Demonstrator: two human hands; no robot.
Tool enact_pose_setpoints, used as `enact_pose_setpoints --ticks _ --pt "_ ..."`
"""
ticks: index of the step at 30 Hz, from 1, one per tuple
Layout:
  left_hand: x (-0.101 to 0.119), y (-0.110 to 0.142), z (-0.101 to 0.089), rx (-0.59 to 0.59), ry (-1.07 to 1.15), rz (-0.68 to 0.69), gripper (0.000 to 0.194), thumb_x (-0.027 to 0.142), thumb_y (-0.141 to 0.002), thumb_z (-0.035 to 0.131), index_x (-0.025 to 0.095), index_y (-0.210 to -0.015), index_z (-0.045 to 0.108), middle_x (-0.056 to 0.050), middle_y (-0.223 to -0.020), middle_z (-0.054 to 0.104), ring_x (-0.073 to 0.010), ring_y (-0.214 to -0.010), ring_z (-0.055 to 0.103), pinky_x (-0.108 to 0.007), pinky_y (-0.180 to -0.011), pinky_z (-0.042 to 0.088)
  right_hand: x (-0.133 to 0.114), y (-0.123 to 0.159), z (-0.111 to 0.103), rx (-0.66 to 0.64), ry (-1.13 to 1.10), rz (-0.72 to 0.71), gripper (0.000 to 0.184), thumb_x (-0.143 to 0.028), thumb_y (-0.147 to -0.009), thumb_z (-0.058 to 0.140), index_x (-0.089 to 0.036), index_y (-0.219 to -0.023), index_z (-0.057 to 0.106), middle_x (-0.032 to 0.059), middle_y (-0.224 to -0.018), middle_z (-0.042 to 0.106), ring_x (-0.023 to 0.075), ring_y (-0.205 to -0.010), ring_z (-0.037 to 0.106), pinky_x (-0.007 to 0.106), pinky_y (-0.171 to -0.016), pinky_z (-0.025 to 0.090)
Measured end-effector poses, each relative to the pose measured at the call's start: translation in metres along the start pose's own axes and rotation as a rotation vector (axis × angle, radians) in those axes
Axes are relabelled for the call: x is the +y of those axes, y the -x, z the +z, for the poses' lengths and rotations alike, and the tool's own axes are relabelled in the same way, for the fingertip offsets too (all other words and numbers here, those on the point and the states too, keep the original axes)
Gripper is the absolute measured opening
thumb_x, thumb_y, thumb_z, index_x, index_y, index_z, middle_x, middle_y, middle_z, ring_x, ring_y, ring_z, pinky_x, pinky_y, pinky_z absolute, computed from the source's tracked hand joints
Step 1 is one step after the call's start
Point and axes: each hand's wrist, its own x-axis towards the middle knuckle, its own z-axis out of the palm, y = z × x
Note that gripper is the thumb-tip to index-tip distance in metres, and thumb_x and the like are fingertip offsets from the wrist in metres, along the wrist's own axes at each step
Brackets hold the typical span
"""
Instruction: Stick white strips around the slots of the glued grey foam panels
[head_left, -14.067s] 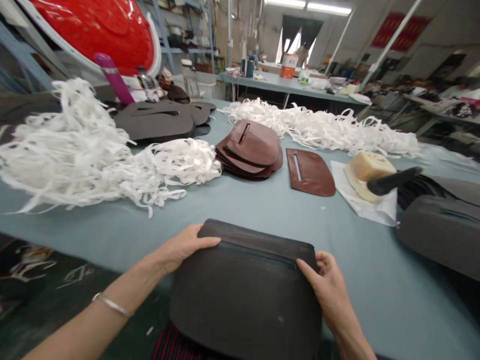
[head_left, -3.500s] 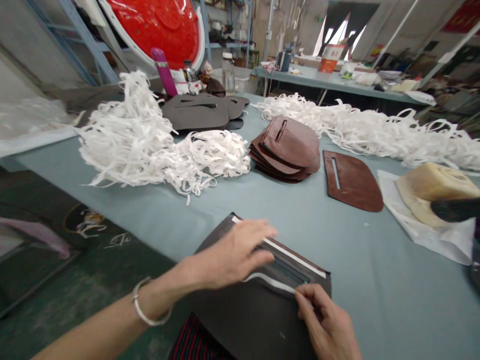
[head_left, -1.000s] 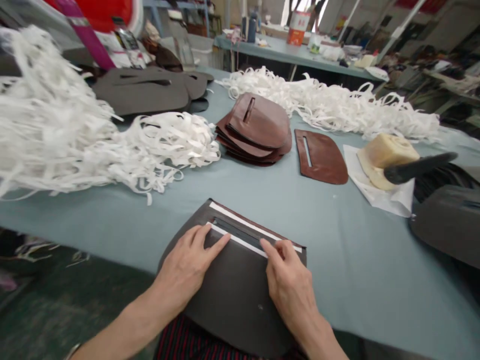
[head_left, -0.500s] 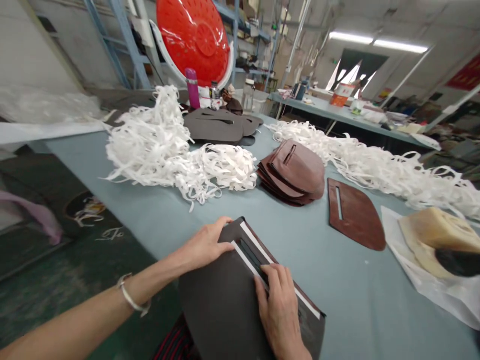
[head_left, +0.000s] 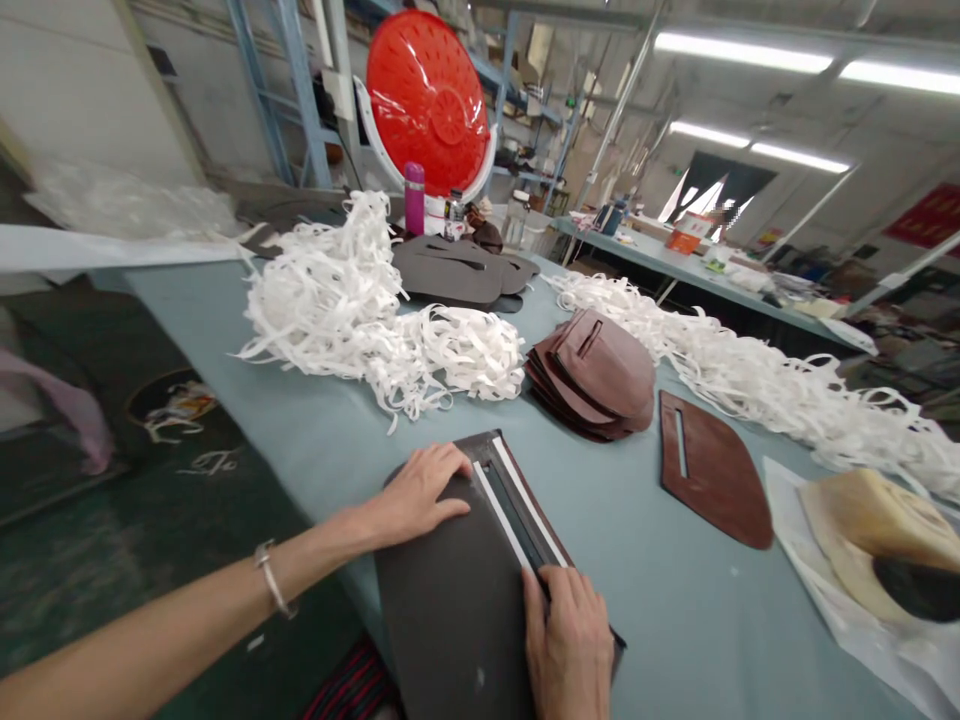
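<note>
A dark grey panel [head_left: 457, 610] with a long slot lies flat at the near table edge, its lower part running out of view. White tape strips [head_left: 499, 515] border the slot, and a thin brown edge shows along the right side. My left hand [head_left: 424, 495] rests on its upper left corner, fingers stretched and thumb apart. Lower down, my right hand [head_left: 570, 635] has bent fingers and thumb at the slot's near end, gripping the panel there; its fingertips are partly hidden.
Brown slotted leather pieces [head_left: 600, 370] are stacked ahead, with a single brown piece [head_left: 712, 470] to their right. White ribbon heaps [head_left: 330, 290] lie left and along the far right side. A cream-coloured block [head_left: 877, 520] sits on white paper at right. Dark grey panels [head_left: 446, 270] lie farther back.
My left hand has shifted from the panel's top corner down onto its surface, fingers spreading. My right hand has slid down the slot, and the panel has turned a little. The view has tilted up.
</note>
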Motion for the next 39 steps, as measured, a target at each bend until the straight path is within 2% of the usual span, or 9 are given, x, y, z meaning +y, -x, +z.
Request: enact_pose_setpoints --ticks 3,7,12,18,24,28,32,34,39 --pt "0.004 0.013 0.015 0.035 -0.002 0.009 0.013 0.029 -0.085 0.059 0.021 -0.094 0.054 -0.004 -0.104 0.055 -0.0217 -0.101 0.049 -0.039 -0.09 0.038 -0.018 -0.022 0.006 -0.069 0.055 0.062 0.017 -0.028 -0.093 0.05 -0.021 -0.078 0.055 0.0036 -0.075 0.058 0.0217 -0.071 0.051 0.032 -0.068 0.031" --pt "0.005 0.013 0.015 0.055 0.004 0.008 0.013 0.026 -0.083 0.062 0.021 -0.092 0.054 -0.003 -0.103 0.055 -0.0213 -0.1 0.049 -0.038 -0.088 0.039 -0.047 -0.064 0.022 -0.163 0.046 0.111 0.016 -0.017 -0.091 0.048 -0.018 -0.082 0.061 0.006 -0.082 0.061 0.0213 -0.077 0.055 0.031 -0.07 0.035" --pt "0.004 0.013 0.013 0.055 -0.014 0.002 0.017 0.024 -0.083 0.061 0.021 -0.098 0.053 -0.005 -0.106 0.055 -0.0224 -0.103 0.049 -0.039 -0.09 0.04 -0.062 -0.091 0.044 -0.115 -0.056 0.089 0.023 -0.006 -0.085 0.045 -0.016 -0.091 0.065 0.0083 -0.087 0.061 0.0212 -0.084 0.054 0.03 -0.072 0.04" --pt "0.011 0.011 0.012 -0.002 -0.087 0.14 0.051 0.011 -0.088 0.044 0.021 -0.136 0.032 -0.009 -0.137 0.045 -0.0234 -0.126 0.039 -0.044 -0.104 0.034 -0.064 -0.088 0.05 -0.011 0.019 -0.079 0.027 -0.001 -0.084 0.041 -0.013 -0.094 0.064 0.0083 -0.086 0.058 0.0222 -0.081 0.052 0.033 -0.072 0.045" --pt "0.01 0.005 0.014 -0.048 -0.124 0.209 0.039 0.011 -0.089 0.043 0.021 -0.125 0.048 -0.007 -0.122 0.058 -0.0217 -0.119 0.047 -0.04 -0.102 0.038 -0.072 -0.077 0.043 -0.016 0.135 -0.146 0.026 0.0 -0.084 0.041 -0.01 -0.092 0.063 0.0125 -0.083 0.058 0.027 -0.079 0.051 0.039 -0.068 0.044" --pt "0.005 0.007 0.019 -0.011 -0.168 0.243 0.035 0.011 -0.09 0.041 0.018 -0.123 0.052 -0.009 -0.126 0.057 -0.0211 -0.122 0.046 -0.04 -0.103 0.038 -0.05 -0.037 0.024 -0.015 0.201 -0.182 0.027 0.001 -0.084 0.039 -0.012 -0.092 0.061 0.0126 -0.083 0.057 0.0269 -0.08 0.051 0.039 -0.066 0.043" --pt "0.004 0.009 0.023 -0.009 -0.174 0.24 0.036 0.012 -0.092 0.039 0.017 -0.125 0.051 -0.008 -0.128 0.057 -0.0211 -0.123 0.045 -0.041 -0.103 0.037 -0.029 -0.008 0.009 0.023 0.134 -0.17 0.028 -0.002 -0.086 0.038 -0.013 -0.099 0.059 0.012 -0.089 0.056 0.0256 -0.084 0.05 0.037 -0.069 0.043" --pt "0.004 0.01 0.023 0.004 -0.176 0.245 0.036 0.011 -0.092 0.039 0.017 -0.125 0.052 -0.009 -0.127 0.057 -0.0215 -0.123 0.045 -0.042 -0.104 0.037 -0.032 -0.014 0.011 0.009 0.093 -0.119 0.027 -0.001 -0.086 0.036 -0.014 -0.095 0.058 0.0101 -0.086 0.055 0.0242 -0.08 0.049 0.037 -0.07 0.043" --pt "0.005 0.01 0.022 0.008 -0.187 0.272 0.033 0.011 -0.091 0.041 0.018 -0.12 0.054 -0.008 -0.123 0.059 -0.0209 -0.121 0.047 -0.041 -0.103 0.039 -0.065 -0.061 0.033 0.003 0.086 -0.082 0.034 0.001 -0.083 0.032 -0.013 -0.093 0.061 0.0113 -0.083 0.056 0.0252 -0.078 0.049 0.039 -0.067 0.043"
